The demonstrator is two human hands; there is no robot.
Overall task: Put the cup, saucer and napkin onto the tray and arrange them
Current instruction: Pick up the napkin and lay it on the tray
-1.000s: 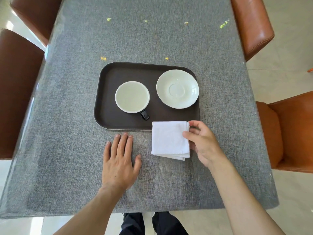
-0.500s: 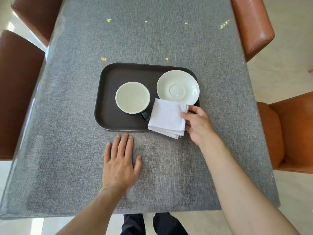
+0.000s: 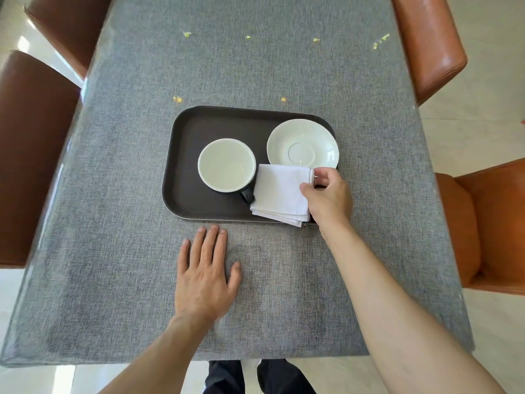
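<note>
A dark brown tray [image 3: 184, 177] lies on the grey table. On it stand a white cup [image 3: 226, 165] with a dark handle, at the middle, and a white saucer [image 3: 302, 145] at the right. A folded white napkin [image 3: 279, 193] lies in the tray's near right corner, just below the saucer and beside the cup's handle. My right hand [image 3: 326, 199] pinches the napkin's right edge between thumb and fingers. My left hand [image 3: 206, 277] rests flat on the table, fingers spread, just in front of the tray.
The grey cloth-covered table [image 3: 255, 66] has small yellow specks at the far side. Brown leather chairs stand at the left [image 3: 31, 137] and orange-brown ones at the right [image 3: 426, 44]. The table's near edge is close to my body.
My right hand has carried the napkin from the table in front of the tray onto the tray's near right corner. The left hand has stayed flat on the table.
</note>
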